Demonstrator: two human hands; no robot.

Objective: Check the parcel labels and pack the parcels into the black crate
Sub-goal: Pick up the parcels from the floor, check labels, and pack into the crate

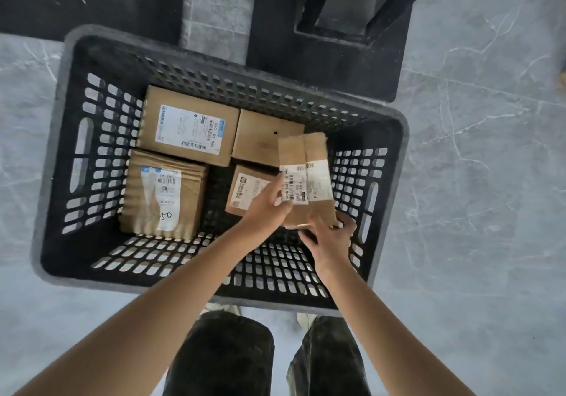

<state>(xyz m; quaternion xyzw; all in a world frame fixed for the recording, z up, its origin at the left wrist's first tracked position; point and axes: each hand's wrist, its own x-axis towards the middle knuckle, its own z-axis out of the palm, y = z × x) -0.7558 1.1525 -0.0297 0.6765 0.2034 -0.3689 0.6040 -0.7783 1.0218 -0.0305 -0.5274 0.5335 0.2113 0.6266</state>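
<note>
four brown cardboard parcels (186, 126) already lie in the black perforated plastic crate (79, 156). left hand (269, 202) and right hand (329, 236) grasp a fifth labelled parcel (306, 181) above the crate's right side, not yet set down.

tbh held parcel (306, 156) covers pt of small parcel (242, 190), mid-right of frame; label (295, 189) print too tiny to read.

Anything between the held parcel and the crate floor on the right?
Nothing visible. The held parcel, in the left hand and right hand, hangs over the black crate's right side, where bare floor shows. The small labelled box lies just left; the floor directly beneath is hidden.
</note>
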